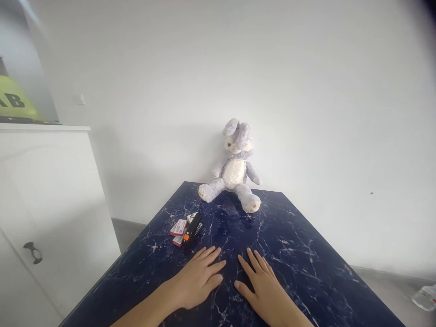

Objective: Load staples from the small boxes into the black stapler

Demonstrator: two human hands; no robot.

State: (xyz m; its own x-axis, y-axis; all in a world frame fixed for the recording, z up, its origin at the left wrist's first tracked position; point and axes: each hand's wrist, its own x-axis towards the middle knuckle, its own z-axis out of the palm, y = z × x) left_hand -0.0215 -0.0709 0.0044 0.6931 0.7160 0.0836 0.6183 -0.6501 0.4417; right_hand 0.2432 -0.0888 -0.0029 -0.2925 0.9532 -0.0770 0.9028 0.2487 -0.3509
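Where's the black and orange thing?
In the head view, the black thing lies left of centre on the table, beside small boxes, beyond the left hand.

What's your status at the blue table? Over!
Left hand and right hand flat on table, holding nothing. Black stapler-like tool, small boxes ahead of left hand. Plush bunny sits farther back.

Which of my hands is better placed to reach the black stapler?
Probably your left hand: it lies open on the dark blue marbled tabletop, close to the black stapler. Your right hand, also open, lies farther from it.
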